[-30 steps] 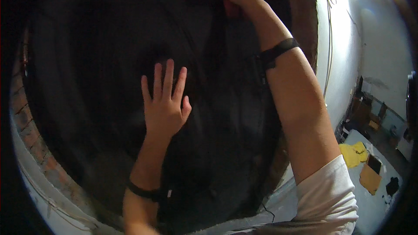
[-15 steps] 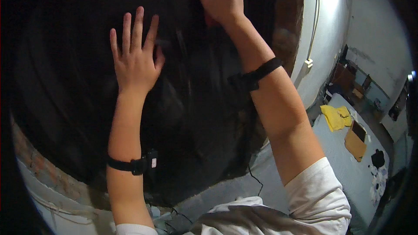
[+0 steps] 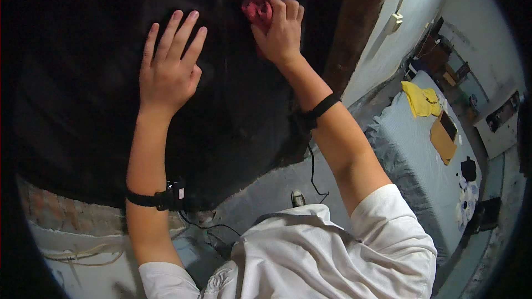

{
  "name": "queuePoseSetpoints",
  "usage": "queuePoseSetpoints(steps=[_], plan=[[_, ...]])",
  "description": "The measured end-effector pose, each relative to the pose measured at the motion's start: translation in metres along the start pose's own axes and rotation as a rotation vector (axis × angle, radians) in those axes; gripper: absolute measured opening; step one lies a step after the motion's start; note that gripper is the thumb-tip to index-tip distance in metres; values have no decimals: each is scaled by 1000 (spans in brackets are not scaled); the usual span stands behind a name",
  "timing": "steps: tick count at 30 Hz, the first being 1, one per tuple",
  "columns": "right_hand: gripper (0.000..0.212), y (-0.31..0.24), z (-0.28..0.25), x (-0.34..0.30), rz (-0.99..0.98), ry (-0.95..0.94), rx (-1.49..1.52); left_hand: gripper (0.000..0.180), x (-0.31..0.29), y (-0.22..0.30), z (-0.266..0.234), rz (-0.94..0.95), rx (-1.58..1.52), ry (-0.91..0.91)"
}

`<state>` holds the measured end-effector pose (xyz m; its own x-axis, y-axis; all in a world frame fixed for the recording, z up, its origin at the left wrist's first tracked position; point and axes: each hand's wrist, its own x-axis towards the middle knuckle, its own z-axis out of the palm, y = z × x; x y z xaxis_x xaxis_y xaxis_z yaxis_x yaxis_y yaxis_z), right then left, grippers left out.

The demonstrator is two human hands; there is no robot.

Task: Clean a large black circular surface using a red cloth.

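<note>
The right hand (image 3: 281, 30), at the upper middle of the frame, has its fingers curled over a crumpled red cloth (image 3: 257, 11), which bunches out past the thumb on the left side of the hand. The left hand (image 3: 170, 69), left of centre in the upper half, is empty and spread, its back to the camera, fingers pointing up with narrow gaps between them and the thumb near the index finger. Both are set against a large, dark, faintly shiny surface (image 3: 233, 122); it is so dim there that I can't tell whether the left palm actually presses on it.

Each forearm wears a black strap: the left strap (image 3: 143, 198) carries a small dark box (image 3: 174, 192) with a pale label, and the right strap (image 3: 327, 105) sits below the elbow. A thin black cable (image 3: 313, 169) hangs near the right forearm. The white shirt (image 3: 321, 254) fills the lower middle, with one shoe (image 3: 298, 198) just above it.

Farther out, bricks (image 3: 72, 210) edge the dark surface at lower left, and a brown strip (image 3: 357, 27) borders it at upper right, beside a pale wall (image 3: 382, 44). On the right, a bed (image 3: 407, 144) with a grey-blue cover bears a yellow cloth (image 3: 419, 99), an open cardboard box (image 3: 442, 144) and a small black item (image 3: 469, 169).
</note>
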<state>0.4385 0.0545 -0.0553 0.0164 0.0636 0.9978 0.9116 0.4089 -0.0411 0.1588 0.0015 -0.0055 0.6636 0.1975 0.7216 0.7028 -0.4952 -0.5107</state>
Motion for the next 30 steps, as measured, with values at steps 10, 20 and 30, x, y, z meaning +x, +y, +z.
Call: queuePoseSetpoints(steps=[10, 20, 30], plan=[[73, -37, -8, -197, 322, -173, 36, 73, -34, 8, 27, -50, 64, -95], [75, -39, -32, -215, 526, -376, 142, 76, -23, 8, 31, -58, 100, -106], [74, 11, -69, 83, 107, -11, 188, 80, -22, 15, -2, -44, -128, -221]])
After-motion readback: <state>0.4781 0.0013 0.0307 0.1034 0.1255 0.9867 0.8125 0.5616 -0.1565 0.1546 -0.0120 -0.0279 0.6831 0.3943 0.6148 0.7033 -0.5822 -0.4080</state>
